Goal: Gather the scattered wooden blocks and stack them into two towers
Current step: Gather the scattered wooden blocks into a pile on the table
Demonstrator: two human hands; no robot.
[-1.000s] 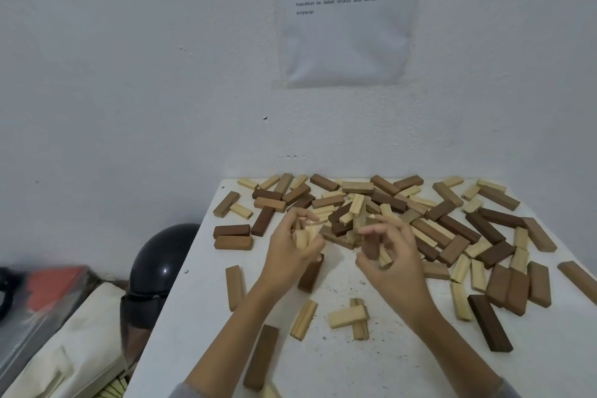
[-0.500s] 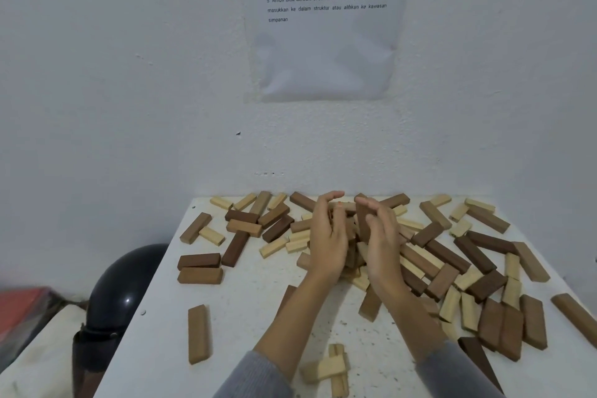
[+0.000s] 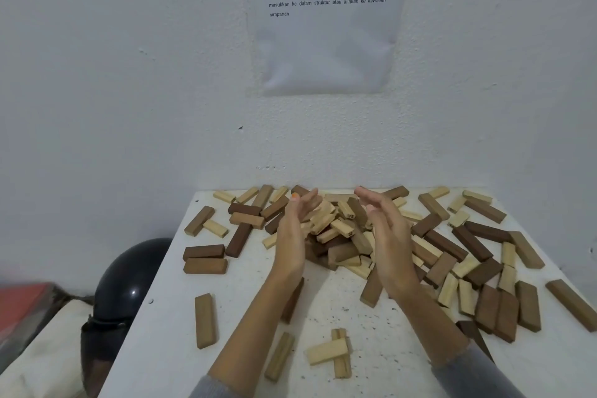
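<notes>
Light and dark wooden blocks lie scattered over a white table [image 3: 245, 307]. A loose heap of blocks [image 3: 336, 229] sits at the table's middle back. My left hand [image 3: 292, 233] stands on edge at the heap's left side, palm facing right, fingers straight. My right hand [image 3: 387, 236] stands on edge at the heap's right side, palm facing left. Both hands flank the heap and hold nothing. Two crossed pale blocks [image 3: 332, 350] lie near the front. Several dark blocks [image 3: 494, 310] lie at the right.
The white wall rises right behind the table, with a printed sheet [image 3: 326, 19] taped to it. A black helmet [image 3: 126, 284] sits below the table's left edge, beside a pale bag [image 3: 42, 349]. Single blocks [image 3: 205, 320] lie on the left part of the table.
My hands were pressed close together over the heap; now they have spread apart and opened flat on either side of it. The camera has tilted slightly.
</notes>
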